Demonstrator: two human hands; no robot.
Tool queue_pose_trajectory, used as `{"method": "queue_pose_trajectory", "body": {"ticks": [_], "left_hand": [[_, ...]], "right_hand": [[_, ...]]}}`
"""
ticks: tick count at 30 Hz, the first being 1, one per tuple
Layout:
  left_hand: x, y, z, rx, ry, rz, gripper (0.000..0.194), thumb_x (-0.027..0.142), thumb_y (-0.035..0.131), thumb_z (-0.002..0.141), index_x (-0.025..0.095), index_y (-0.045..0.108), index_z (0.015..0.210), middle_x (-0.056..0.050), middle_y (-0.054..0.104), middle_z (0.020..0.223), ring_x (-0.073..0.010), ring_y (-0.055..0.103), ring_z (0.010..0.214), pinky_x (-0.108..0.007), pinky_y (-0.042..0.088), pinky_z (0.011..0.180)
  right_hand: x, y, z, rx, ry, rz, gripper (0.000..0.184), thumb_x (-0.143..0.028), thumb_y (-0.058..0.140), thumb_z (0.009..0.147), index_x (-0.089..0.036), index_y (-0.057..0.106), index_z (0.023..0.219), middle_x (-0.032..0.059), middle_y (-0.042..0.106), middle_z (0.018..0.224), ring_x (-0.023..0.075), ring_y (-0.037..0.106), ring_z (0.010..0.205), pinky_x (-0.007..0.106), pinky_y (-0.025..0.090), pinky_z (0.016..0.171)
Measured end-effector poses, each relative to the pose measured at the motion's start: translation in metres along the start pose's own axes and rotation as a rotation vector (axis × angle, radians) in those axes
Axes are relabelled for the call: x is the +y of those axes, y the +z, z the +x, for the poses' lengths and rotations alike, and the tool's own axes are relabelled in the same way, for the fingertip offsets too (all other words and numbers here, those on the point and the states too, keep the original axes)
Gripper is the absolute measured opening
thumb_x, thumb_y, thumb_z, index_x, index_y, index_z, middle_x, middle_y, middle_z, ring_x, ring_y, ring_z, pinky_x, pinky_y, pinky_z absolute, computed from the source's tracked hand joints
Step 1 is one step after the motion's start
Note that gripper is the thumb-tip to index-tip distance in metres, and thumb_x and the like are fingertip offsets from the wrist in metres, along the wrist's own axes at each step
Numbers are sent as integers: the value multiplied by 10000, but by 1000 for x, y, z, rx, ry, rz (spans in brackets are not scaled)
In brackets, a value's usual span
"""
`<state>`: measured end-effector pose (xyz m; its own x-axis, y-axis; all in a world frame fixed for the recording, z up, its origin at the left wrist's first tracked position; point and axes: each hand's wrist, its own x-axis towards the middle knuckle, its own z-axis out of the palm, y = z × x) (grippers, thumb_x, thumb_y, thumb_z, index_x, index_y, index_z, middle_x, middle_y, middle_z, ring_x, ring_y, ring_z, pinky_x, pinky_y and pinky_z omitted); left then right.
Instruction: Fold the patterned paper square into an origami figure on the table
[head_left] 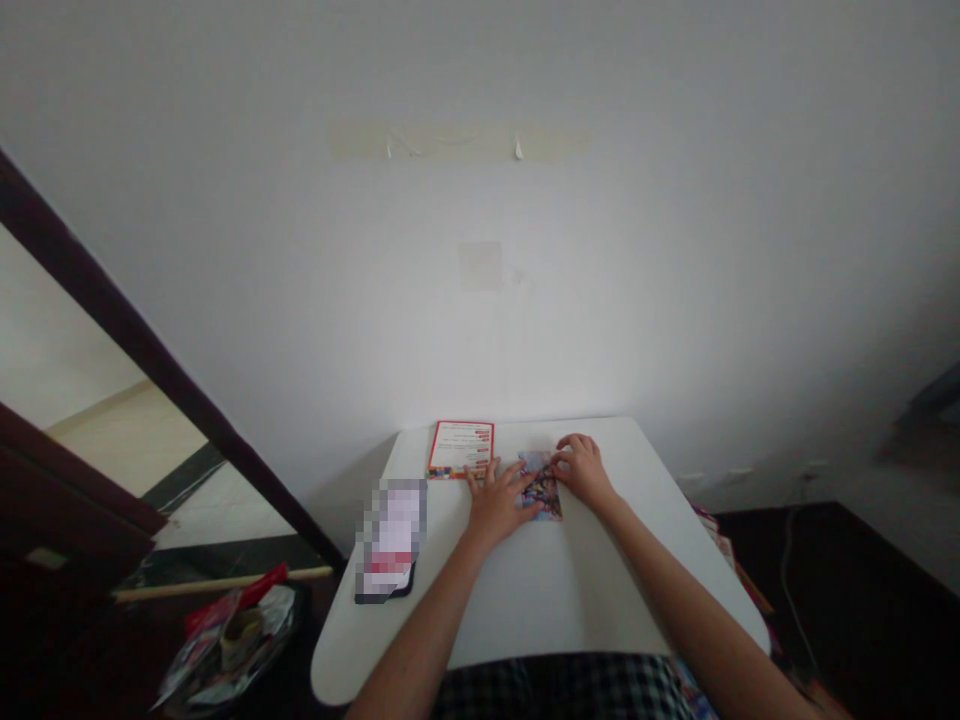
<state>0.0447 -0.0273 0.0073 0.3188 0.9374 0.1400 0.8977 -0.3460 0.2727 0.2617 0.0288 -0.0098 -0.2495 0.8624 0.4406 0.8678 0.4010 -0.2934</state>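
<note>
Already the picture card [546, 502] lies flat on the white table [611, 590], patterned face up. Handling looks mid-course, I judge: the left hand [493, 505] spreads its fingers over the card's left part, grasping nothing, while the right hand [586, 474] bunches its fingertips at the card's upper right edge; whether they pinch it, I cannot tell. How much is left does not show. Left of the card and slightly beyond it sits a red-bordered sheet [461, 445], left fingertips over its lower edge. Farther left of the card lies a blurred-out phone [394, 540]. Only the left fingers cover the card, hiding some of its face.
</note>
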Motion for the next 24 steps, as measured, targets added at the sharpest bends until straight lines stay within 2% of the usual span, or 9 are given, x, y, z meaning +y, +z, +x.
{"method": "queue_pose_trajectory", "body": {"ticks": [15, 20, 24], "left_hand": [[-1, 2, 0, 16, 6, 13, 579, 741, 478, 815, 570, 447, 1366, 99, 431, 1531, -390, 207, 1460, -775, -112, 1084], [-2, 2, 0, 17, 14, -16, 576, 734, 500, 808, 578, 447, 1359, 114, 432, 1528, -391, 212, 1458, -786, -138, 1067], [-2, 2, 0, 15, 7, 4, 589, 744, 491, 804, 578, 437, 1366, 104, 428, 1532, -390, 207, 1461, -792, -108, 1071]], "right_hand": [[-9, -3, 27, 18, 120, -81, 120, -273, 629, 857, -245, 744, 839, 65, 612, 1118, 256, 426, 1164, 409, 308, 1037], [-5, 0, 32, 16, 150, -60, 130, -261, 614, 863, -241, 742, 868, 83, 615, 1112, 267, 430, 1164, 402, 330, 1007], [2, 6, 32, 21, 178, -34, 132, -271, 610, 869, -243, 735, 899, 89, 616, 1095, 262, 453, 1139, 364, 379, 931]]}}
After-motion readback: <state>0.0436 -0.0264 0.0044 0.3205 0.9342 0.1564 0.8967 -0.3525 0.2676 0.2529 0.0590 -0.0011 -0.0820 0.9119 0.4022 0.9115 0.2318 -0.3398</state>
